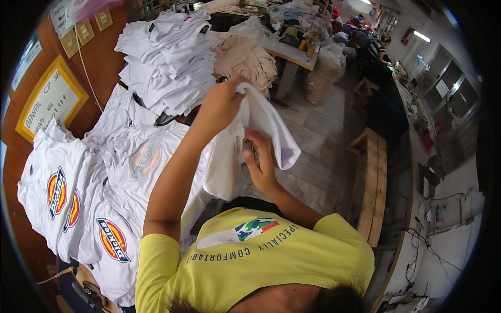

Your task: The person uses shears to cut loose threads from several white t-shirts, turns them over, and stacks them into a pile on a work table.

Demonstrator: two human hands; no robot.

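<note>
My left hand (225, 106) is raised and closed on the upper edge of a white shirt (266, 122), whose fabric hangs down in folds. Just below it, my right hand (263, 164) is curled beside the hanging cloth, with a small dark metal tool (254, 152) partly showing between thumb and fingers; its exact kind is hard to make out. Under my left forearm, white printed T-shirts (112, 201) with red and yellow logos lie spread and overlapping.
A tall pile of folded white garments (164, 62) rises at the back left, beside a heap of beige cloth (245, 57). A sewing table (292, 49) stands beyond. On the right are a wooden bench (373, 188), a long counter (402, 219) and, farther off, a co-worker (378, 49).
</note>
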